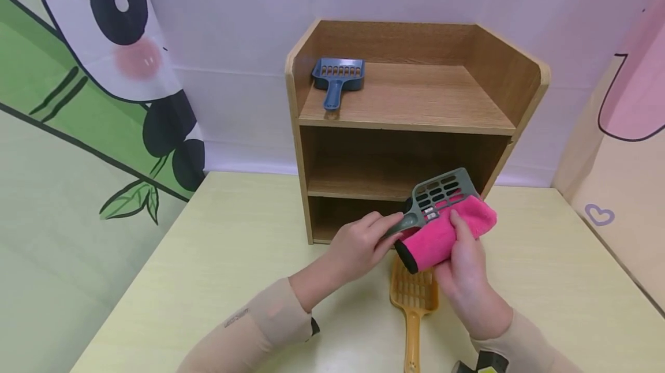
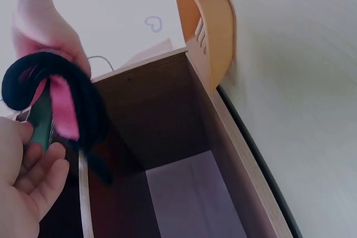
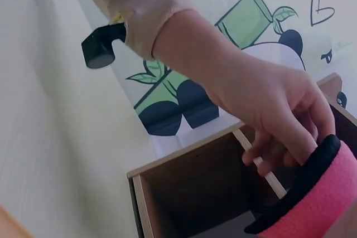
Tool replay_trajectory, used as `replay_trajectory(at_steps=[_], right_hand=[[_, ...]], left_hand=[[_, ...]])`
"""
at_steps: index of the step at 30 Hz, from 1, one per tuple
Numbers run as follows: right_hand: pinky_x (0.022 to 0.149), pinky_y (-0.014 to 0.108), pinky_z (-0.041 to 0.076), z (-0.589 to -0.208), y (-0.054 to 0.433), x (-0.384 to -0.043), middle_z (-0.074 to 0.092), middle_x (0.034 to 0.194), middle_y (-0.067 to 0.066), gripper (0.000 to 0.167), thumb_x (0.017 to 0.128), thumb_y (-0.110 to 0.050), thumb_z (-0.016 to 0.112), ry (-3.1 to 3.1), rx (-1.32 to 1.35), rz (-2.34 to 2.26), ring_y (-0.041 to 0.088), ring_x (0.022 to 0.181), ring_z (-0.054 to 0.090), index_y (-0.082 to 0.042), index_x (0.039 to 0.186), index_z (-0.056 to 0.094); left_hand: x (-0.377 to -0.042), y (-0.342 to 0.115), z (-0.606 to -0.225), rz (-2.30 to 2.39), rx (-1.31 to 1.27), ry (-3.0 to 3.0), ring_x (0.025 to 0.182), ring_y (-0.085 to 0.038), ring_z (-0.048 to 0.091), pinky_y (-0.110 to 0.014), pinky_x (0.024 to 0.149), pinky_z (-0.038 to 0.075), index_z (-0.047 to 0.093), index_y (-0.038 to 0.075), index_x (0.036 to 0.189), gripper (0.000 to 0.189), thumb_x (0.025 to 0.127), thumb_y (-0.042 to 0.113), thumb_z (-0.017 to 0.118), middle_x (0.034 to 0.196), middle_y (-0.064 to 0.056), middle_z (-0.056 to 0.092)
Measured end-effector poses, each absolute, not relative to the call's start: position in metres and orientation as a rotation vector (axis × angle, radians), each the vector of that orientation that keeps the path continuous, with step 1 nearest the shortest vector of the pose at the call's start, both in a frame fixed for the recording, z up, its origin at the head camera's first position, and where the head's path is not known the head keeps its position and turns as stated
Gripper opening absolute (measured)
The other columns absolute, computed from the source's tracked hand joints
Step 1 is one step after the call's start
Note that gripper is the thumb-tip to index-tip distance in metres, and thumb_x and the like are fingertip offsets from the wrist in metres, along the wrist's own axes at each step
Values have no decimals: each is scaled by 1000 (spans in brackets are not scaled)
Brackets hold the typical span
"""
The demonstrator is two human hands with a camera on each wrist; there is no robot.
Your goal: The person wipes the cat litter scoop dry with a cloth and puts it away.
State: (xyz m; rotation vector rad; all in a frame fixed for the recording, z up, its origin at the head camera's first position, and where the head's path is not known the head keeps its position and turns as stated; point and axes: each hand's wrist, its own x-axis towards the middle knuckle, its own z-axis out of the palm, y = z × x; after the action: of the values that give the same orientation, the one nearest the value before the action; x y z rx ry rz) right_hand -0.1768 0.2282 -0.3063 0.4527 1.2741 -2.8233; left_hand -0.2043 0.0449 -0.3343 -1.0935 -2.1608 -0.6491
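My left hand point(image 1: 358, 246) pinches the handle of a grey-green litter scoop point(image 1: 411, 219), its slotted head tilted up to the right. A bright pink cloth point(image 1: 436, 240) with black edging wraps under the scoop's head, gripped by my right hand point(image 1: 470, 272) with the thumb on top. In the left wrist view, the green handle point(image 2: 41, 124) runs from the left fingers into the folded cloth. The right wrist view has the cloth's black edge point(image 3: 304, 185) beside the left hand; the right hand barely shows there. Below the hands, a yellow litter scoop point(image 1: 413, 327) lies on the table.
A wooden shelf unit point(image 1: 410, 130) stands at the back of the pale table point(image 1: 239, 217), just behind the hands. On its top shelf, at the left, sits a blue litter scoop point(image 1: 334, 89). Printed cloth walls point(image 1: 234, 44) enclose the table.
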Motion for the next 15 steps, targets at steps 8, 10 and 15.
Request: replay_trajectory(at_steps=[8, 10, 15], right_hand=[[93, 23, 49, -304, 255, -181, 31, 147, -11, 61, 92, -43, 56, 1369, 390, -2784, 11, 135, 30, -32, 143, 25], [91, 22, 50, -304, 263, -183, 31, 145, -12, 59, 93, -43, 54, 1391, 317, -2751, 10, 134, 29, -32, 142, 23], [90, 26, 52, -304, 286, -187, 41, 132, -10, 40, 100, -40, 40, 1310, -53, -2660, 8, 123, 40, -30, 135, 25]], left_hand=[[-208, 28, -329, -739, -1127, -2162, 61, -6, 47, -5, 55, 36, 65, 4, 117, 35, 85, 17, 71, 82, -2, 63], [-209, 23, -329, -809, -1130, -2172, 60, -6, 45, -7, 54, 35, 65, 5, 117, 34, 85, 16, 71, 83, -2, 63], [-211, 15, -331, -991, -1160, -2201, 60, -5, 43, -9, 53, 36, 66, 6, 116, 34, 82, 11, 73, 85, -1, 63]])
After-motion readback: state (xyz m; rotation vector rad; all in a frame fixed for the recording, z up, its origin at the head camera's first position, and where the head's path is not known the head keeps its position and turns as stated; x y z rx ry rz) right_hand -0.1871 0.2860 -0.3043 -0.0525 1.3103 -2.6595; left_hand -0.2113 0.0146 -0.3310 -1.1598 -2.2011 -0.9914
